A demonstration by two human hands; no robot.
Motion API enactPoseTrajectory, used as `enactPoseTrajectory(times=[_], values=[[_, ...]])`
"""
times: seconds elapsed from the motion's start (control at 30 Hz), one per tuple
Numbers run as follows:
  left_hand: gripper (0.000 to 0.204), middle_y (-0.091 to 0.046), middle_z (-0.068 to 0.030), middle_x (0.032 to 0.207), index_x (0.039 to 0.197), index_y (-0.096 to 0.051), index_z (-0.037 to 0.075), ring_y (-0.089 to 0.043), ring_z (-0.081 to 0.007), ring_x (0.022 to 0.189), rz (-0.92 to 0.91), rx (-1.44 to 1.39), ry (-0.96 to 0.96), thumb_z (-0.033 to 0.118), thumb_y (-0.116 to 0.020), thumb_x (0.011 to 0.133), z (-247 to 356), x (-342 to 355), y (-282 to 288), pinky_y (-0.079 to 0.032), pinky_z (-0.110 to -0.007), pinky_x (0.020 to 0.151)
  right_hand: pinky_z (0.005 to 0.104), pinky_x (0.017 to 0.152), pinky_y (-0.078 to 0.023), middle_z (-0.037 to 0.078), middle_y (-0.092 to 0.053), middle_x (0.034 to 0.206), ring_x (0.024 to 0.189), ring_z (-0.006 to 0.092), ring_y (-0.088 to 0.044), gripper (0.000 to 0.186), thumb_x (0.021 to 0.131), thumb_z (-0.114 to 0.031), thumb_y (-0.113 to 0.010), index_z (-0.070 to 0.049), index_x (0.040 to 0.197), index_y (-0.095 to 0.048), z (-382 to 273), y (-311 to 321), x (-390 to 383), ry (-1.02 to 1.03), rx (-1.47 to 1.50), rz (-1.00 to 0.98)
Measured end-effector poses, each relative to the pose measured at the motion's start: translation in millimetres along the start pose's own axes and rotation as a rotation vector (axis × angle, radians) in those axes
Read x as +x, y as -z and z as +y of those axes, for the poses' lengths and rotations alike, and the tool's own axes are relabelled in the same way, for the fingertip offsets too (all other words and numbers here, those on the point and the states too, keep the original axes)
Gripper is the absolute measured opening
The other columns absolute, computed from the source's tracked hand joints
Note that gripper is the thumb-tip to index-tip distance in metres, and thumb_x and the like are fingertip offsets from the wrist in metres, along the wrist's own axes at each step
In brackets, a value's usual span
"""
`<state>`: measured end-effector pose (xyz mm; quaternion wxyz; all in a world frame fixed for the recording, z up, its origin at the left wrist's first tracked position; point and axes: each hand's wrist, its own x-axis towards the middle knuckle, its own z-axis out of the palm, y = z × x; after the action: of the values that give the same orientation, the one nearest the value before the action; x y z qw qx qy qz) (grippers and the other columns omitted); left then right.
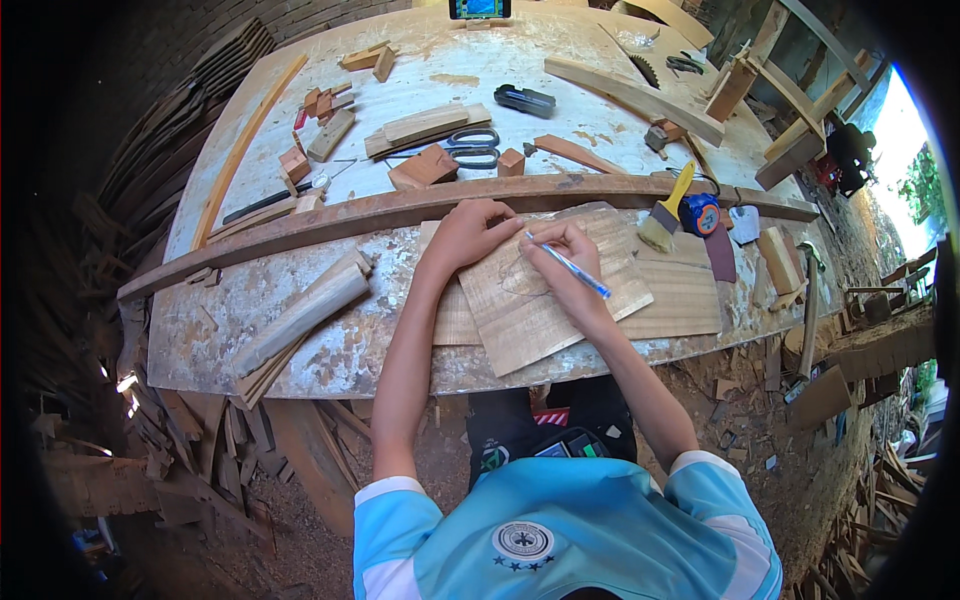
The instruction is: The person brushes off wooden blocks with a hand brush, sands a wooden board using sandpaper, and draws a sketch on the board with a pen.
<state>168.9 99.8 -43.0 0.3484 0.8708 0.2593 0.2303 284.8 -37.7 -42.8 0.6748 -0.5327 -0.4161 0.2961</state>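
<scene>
A thin wooden board (560, 318) lies askew at the table's near side, with pencil-like curved lines drawn on its upper part. Beneath it is another flat board (685, 300), partly covered. My left hand (472, 235) rests on the upper left of the top board, fingers stretched over the wood and thumb pointing toward the pen tip. In my right hand (566, 272) a blue and white pen (585, 277) is pinched, its tip near the board's upper edge, close to my left thumb. Whether the tip touches the wood I cannot tell.
A long wooden beam (370, 217) crosses the table beyond the boards. To the right sit a yellow brush (676, 195), a blue tape measure (700, 213) and a hammer (811, 300). Scissors (473, 148) and wood blocks lie beyond. Wood strips (305, 315) lie at left.
</scene>
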Motion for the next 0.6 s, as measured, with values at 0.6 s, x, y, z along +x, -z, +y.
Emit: enactPoseTrajectory(times=[0.6], values=[[0.028, -0.067, -0.0154, 0.085, 0.093, -0.069, 0.002, -0.063, -0.0266, 0.078, 0.002, 0.042, -0.012, 0.028, -0.063, 0.083, 0.6, -1.4, 0.2, -0.048, -0.035, 0.072, 0.0281, 0.046, -0.041, 0.004, -0.051, 0.05, 0.047, 0.0106, -0.053, 0.024, 0.072, -0.007, -0.062, -0.004, 0.059, -0.042, 4.4, -4.7, 4.8, -0.014, -0.286, -0.044]])
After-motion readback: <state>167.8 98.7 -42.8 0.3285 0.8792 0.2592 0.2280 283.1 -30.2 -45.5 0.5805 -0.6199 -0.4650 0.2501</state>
